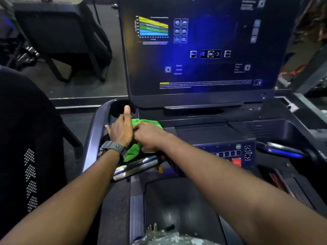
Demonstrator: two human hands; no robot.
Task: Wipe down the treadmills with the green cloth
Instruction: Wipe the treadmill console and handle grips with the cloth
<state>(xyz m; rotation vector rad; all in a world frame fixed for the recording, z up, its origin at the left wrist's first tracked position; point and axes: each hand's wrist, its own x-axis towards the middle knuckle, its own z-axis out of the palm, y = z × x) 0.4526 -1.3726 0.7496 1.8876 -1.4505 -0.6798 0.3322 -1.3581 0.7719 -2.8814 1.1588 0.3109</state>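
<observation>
on the treadmill console (212, 133), left hand (120, 129) and right hand (150, 137) over green cloth (134, 149)

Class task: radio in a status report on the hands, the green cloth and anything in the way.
Left hand and right hand both on green cloth, bunched on the treadmill console's left side. Left index finger raised. Nothing blocking.

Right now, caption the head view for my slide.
Both hands press the green cloth onto the treadmill console's left tray.
</observation>
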